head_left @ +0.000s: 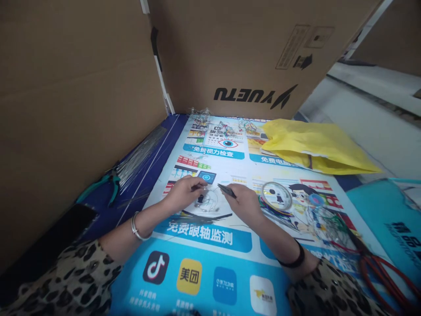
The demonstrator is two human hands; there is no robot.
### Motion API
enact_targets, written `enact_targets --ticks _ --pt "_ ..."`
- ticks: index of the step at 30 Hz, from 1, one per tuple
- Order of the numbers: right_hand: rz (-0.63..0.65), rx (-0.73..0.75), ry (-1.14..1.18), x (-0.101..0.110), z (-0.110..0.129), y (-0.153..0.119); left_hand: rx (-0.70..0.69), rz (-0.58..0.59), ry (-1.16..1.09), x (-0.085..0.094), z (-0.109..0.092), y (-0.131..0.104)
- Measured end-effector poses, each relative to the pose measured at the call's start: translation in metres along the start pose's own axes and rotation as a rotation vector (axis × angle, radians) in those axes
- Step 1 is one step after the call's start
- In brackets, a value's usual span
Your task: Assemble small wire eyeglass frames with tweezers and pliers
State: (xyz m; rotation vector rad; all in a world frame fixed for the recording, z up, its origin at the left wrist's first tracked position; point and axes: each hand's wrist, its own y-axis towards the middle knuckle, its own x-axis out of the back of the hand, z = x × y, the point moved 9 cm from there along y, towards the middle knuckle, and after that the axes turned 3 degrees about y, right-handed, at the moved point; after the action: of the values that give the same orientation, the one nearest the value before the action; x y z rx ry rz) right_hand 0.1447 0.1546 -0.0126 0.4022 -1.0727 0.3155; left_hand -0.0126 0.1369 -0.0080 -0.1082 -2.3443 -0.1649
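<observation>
My left hand is closed in a pinch above the printed sheet; what its fingertips hold is too small to name. To its right, my right hand grips a dark pointed tool, its tip toward the left hand. The two hands are apart. Just below and between them lies a loop of thin clear wire with small beads. A bundle of dark thin wires rests on the sheet nearer to me.
Teal-handled pliers and straight silvery wires lie at left. Cardboard walls rise behind. At right are a yellow bag, a round dish, tangled wires, red-handled scissors and a teal bag.
</observation>
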Motion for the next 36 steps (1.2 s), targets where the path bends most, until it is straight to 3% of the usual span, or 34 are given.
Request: enact_targets --ticks 6,13,22,30,36 --pt "-0.003 0.007 -0.018 -0.001 0.001 0.000 -0.073 0.006 0.001 -0.009 -0.004 -0.001" --pt "0.014 -0.004 -0.035 0.001 0.002 0.000 -0.131 -0.074 0.205 0.003 -0.012 -0.003" --pt "0.007 0.034 -0.039 0.000 0.005 0.000 -0.112 0.091 0.369 0.001 -0.020 -0.008" --pt "0.024 0.048 -0.054 -0.001 0.006 -0.001 -0.145 0.074 0.337 -0.007 -0.021 -0.006" --pt "0.032 0.049 -0.055 -0.002 0.007 0.000 -0.011 0.133 0.258 -0.008 -0.013 -0.008"
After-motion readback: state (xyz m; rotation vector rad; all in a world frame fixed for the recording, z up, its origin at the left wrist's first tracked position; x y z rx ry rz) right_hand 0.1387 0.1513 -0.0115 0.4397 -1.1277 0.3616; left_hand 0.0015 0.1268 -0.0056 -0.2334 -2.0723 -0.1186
